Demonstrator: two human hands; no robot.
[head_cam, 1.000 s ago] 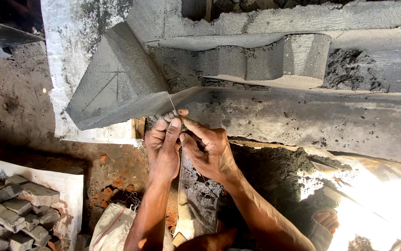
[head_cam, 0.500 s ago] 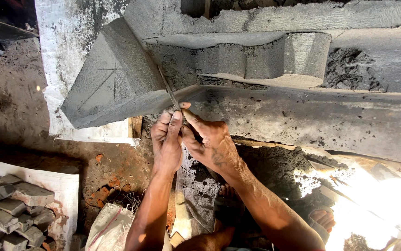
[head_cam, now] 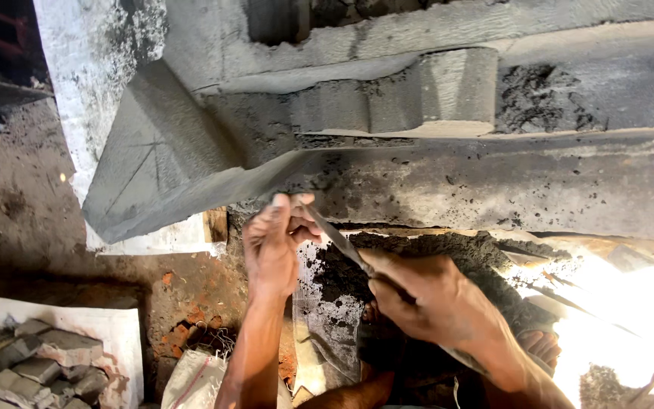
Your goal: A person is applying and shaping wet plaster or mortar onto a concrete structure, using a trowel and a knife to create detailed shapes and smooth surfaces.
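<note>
Stone chunks (head_cam: 35, 367) lie piled at the near left on a white sheet (head_cam: 118, 333). Right of them, the left hand (head_cam: 272, 246) pinches the tip of a thin metal blade (head_cam: 334, 238) just below the grey cement moulding (head_cam: 175, 163). Farther right, the right hand (head_cam: 429, 295) is closed around the blade's near end.

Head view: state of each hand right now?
Left hand: closed, fingers pinching the tip of the thin metal blade.
Right hand: closed around the blade's other end.
</note>
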